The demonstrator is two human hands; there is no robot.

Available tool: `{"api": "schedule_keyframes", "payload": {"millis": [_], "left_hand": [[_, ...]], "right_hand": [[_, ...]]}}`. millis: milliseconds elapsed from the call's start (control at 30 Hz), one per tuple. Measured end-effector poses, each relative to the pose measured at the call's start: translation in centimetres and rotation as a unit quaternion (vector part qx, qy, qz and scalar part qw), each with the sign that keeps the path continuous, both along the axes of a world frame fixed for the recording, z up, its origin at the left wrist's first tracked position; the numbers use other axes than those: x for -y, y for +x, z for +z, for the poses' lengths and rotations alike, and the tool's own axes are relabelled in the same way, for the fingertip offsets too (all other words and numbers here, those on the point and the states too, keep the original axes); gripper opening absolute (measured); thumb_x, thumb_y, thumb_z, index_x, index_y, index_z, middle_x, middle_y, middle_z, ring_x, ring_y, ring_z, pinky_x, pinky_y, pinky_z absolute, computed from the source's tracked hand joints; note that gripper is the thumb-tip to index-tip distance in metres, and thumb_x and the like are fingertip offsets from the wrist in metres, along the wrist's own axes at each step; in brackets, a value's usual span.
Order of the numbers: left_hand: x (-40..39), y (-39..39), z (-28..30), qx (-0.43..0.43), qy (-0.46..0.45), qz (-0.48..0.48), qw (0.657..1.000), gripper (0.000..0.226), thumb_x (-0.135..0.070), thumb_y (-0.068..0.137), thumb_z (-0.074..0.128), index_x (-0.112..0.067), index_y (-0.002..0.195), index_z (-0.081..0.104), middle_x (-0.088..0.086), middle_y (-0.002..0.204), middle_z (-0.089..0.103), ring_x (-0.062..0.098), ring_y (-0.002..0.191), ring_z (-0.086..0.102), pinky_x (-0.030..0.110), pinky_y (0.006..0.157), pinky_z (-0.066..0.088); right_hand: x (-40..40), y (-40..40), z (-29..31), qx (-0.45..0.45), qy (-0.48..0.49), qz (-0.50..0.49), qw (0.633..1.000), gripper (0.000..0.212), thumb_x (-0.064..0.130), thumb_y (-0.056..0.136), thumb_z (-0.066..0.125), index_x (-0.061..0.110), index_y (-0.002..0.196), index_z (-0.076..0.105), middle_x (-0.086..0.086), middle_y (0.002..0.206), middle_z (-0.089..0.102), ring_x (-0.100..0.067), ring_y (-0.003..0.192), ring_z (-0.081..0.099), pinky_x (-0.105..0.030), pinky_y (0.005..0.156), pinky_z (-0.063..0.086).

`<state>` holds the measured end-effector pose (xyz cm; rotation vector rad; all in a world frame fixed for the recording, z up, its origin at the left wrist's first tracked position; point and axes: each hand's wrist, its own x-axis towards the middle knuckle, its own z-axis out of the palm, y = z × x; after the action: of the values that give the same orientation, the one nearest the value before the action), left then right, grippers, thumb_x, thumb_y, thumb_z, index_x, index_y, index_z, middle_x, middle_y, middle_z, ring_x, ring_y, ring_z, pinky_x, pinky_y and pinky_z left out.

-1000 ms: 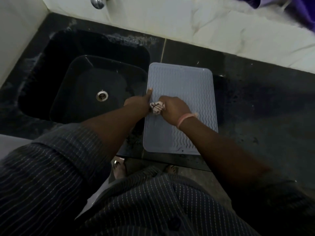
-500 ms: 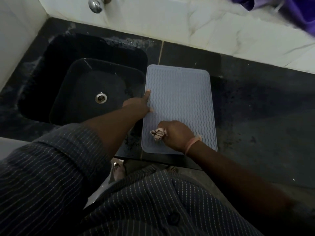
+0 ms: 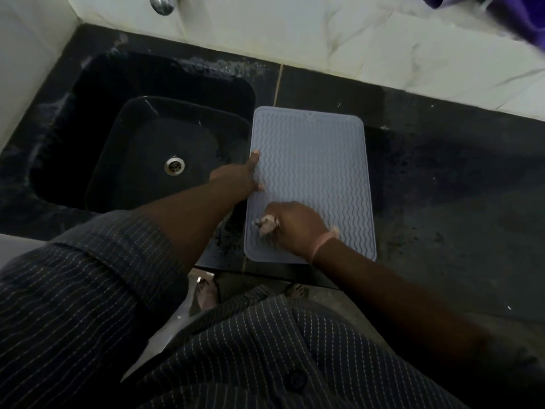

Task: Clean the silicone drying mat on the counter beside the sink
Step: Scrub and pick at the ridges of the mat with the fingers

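Note:
A pale grey silicone drying mat with wavy ridges lies flat on the dark counter, just right of the sink. My left hand presses on the mat's left edge, its finger and thumb spread flat on it. My right hand is closed around a small crumpled whitish cloth that rests on the mat's near left part. A pink band circles the right wrist.
A black sink with a metal drain fills the left. The dark stone counter stretches right of the mat, with white tiled wall behind. A chrome tap shows at the top edge. Purple fabric hangs top right.
My right hand with the cloth slid from the mat's middle left toward its near edge. The left hand stayed on the mat's left edge.

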<state>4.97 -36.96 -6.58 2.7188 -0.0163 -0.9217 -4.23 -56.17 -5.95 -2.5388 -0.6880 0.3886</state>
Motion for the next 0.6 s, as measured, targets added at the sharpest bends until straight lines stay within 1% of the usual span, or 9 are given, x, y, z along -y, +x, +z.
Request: {"api": "schedule_keyframes", "payload": {"millis": [67, 133, 200, 267, 333, 433, 467, 533, 600], "left_hand": [[-0.1, 0.0, -0.1, -0.006, -0.012, 0.001, 1.0, 0.093, -0.06, 0.1, 0.05, -0.039, 0.16, -0.016, 0.018, 0.158, 0.04, 0.037, 0.134, 0.05, 0.045, 0.106, 0.044], [0.1, 0.1, -0.1, -0.01, -0.017, 0.002, 1.0, 0.094, -0.06, 0.1, 0.051, -0.038, 0.16, -0.018, 0.019, 0.158, 0.039, 0.037, 0.134, 0.049, 0.045, 0.107, 0.044], [0.4, -0.1, 0.2, -0.008, -0.008, 0.005, 1.0, 0.093, -0.059, 0.1, 0.052, -0.039, 0.16, -0.017, 0.02, 0.156, 0.041, 0.039, 0.133, 0.05, 0.046, 0.106, 0.044], [0.6, -0.6, 0.6, 0.013, 0.007, 0.019, 1.0, 0.089, -0.055, 0.1, 0.053, -0.041, 0.161, -0.011, 0.022, 0.155, 0.041, 0.041, 0.131, 0.052, 0.048, 0.103, 0.044], [0.4, -1.7, 0.9, 0.074, 0.021, 0.026, 0.997, 0.08, -0.044, 0.101, 0.053, -0.044, 0.162, 0.0, 0.023, 0.154, 0.039, 0.042, 0.126, 0.056, 0.049, 0.096, 0.048], [-0.4, -3.7, 0.5, 0.181, 0.0, 0.009, 0.983, 0.046, -0.037, 0.103, 0.051, -0.043, 0.149, 0.046, 0.017, 0.132, 0.05, 0.04, 0.111, 0.063, 0.046, 0.089, 0.053], [-0.8, -4.1, 0.2, 0.186, -0.005, 0.003, 0.983, 0.038, -0.04, 0.104, 0.048, -0.043, 0.142, 0.054, 0.015, 0.126, 0.052, 0.039, 0.109, 0.063, 0.045, 0.09, 0.054], [-1.3, -4.2, -0.3, 0.16, 0.003, -0.01, 0.987, 0.037, -0.043, 0.107, 0.042, -0.046, 0.142, 0.055, 0.014, 0.125, 0.054, 0.038, 0.11, 0.062, 0.044, 0.09, 0.053], [-1.3, -3.5, -0.6, 0.136, 0.004, 0.015, 0.991, 0.034, -0.045, 0.106, 0.044, -0.042, 0.135, 0.062, 0.008, 0.121, 0.061, 0.033, 0.107, 0.065, 0.04, 0.086, 0.053]], "right_hand": [[0.4, -1.8, 0.2, -0.026, -0.011, 0.036, 0.999, 0.017, 0.024, 0.084, 0.069, 0.017, 0.098, 0.071, -0.006, 0.094, 0.074, -0.027, 0.086, 0.068, -0.038, 0.072, 0.055], [0.7, -1.9, 0.7, -0.064, -0.018, 0.067, 0.996, 0.02, 0.023, 0.084, 0.067, 0.014, 0.101, 0.071, -0.007, 0.099, 0.074, -0.027, 0.089, 0.068, -0.037, 0.075, 0.055], [0.9, -0.4, 1.3, -0.11, -0.006, 0.06, 0.992, 0.014, 0.016, 0.085, 0.071, 0.017, 0.099, 0.072, -0.003, 0.099, 0.074, -0.022, 0.091, 0.067, -0.035, 0.08, 0.053], [0.7, 1.9, 1.9, -0.1, 0.042, 0.017, 0.994, 0.012, 0.013, 0.085, 0.074, 0.022, 0.091, 0.069, 0.003, 0.095, 0.072, -0.017, 0.088, 0.066, -0.032, 0.078, 0.052], [0.2, 4.2, 2.1, -0.056, 0.07, -0.034, 0.995, 0.012, 0.011, 0.084, 0.073, 0.021, 0.087, 0.066, 0.002, 0.092, 0.071, -0.018, 0.085, 0.065, -0.032, 0.071, 0.05], [-0.9, 5.5, 1.5, -0.01, 0.037, -0.048, 0.998, 0.008, 0.014, 0.086, 0.071, 0.019, 0.09, 0.066, -0.001, 0.091, 0.071, -0.021, 0.084, 0.066, -0.031, 0.067, 0.044], [-1.0, 5.4, 0.8, -0.003, 0.029, -0.038, 0.999, 0.009, 0.014, 0.086, 0.07, 0.02, 0.092, 0.067, -0.001, 0.091, 0.071, -0.022, 0.085, 0.066, -0.032, 0.068, 0.046], [-1.1, 4.5, -0.1, 0.009, 0.029, -0.019, 0.999, 0.01, 0.012, 0.085, 0.068, 0.019, 0.092, 0.067, -0.002, 0.089, 0.071, -0.023, 0.084, 0.066, -0.035, 0.069, 0.05], [-0.7, 3.3, -0.4, 0.019, 0.019, 0.008, 1.0, 0.01, 0.014, 0.084, 0.069, 0.019, 0.093, 0.068, -0.004, 0.09, 0.071, -0.025, 0.083, 0.066, -0.036, 0.069, 0.051]]}}
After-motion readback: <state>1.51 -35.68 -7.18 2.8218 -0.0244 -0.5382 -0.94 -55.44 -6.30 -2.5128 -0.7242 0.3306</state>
